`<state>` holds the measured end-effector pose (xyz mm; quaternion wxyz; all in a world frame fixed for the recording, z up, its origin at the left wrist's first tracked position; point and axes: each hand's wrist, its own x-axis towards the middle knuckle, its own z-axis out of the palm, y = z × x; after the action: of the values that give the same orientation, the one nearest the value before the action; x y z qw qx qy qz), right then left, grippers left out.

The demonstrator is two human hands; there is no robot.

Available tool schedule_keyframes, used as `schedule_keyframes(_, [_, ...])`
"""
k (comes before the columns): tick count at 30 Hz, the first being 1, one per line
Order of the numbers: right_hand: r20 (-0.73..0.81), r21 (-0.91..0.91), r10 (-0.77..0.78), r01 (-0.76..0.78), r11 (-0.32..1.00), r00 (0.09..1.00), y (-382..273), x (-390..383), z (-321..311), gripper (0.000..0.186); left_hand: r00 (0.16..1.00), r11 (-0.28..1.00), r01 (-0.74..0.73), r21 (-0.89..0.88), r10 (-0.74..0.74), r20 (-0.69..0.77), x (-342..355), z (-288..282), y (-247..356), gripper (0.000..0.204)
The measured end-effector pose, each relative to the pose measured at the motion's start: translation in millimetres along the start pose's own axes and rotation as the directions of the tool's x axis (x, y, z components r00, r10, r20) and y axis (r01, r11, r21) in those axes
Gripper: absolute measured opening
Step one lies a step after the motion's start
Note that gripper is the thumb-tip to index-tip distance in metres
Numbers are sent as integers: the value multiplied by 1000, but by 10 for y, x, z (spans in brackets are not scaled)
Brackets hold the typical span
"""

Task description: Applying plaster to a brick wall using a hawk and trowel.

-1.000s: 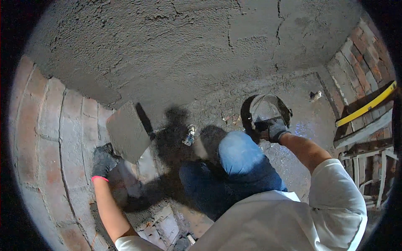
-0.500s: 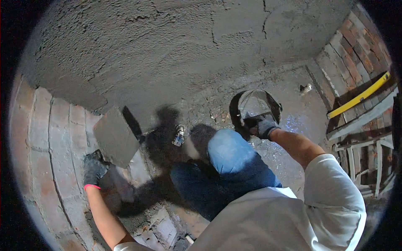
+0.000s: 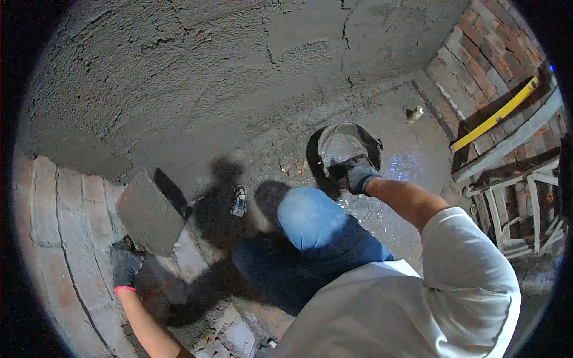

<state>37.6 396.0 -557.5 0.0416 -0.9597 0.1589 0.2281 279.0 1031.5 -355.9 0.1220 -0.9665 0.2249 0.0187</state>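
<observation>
My left hand (image 3: 126,267), in a dark glove with a pink cuff, is closed at the lower corner of a grey square board (image 3: 150,213). Its fingertips are partly hidden. The tilted board has a mortar-coloured face, and it is held beside the brick wall. On the other side, my gloved right hand (image 3: 360,175) is closed on a dark, flat trowel (image 3: 341,169) at the near rim of a round bucket (image 3: 349,132). The trowel's lower part is inside the bucket and hard to make out.
Rough grey plaster covers the wall (image 3: 197,77) ahead. Bare brick (image 3: 45,232) rises at left. A yellow level (image 3: 495,122), a pale plank (image 3: 513,140) and a wooden frame (image 3: 531,209) lean at right. A small can (image 3: 416,113) and a crumpled wrapper-like object (image 3: 239,201) lie on the wet floor.
The view has shifted, so most of the scene sits further left. Both hands keep their grips, the left at the board's corner and the right at the bucket.
</observation>
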Motion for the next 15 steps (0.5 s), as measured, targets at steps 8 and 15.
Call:
schedule_keyframes(8, [-119, 15, -104, 107, 994, 987, -19, -142, -213, 42, 994, 996, 18, -85, -9, 108, 62, -157, 152, 51])
schedule_keyframes(15, [-5, 29, -61, 61, 998, 998, -81, -109, -293, 33, 999, 991, -14, -133, 20, 44, 50, -157, 169, 47])
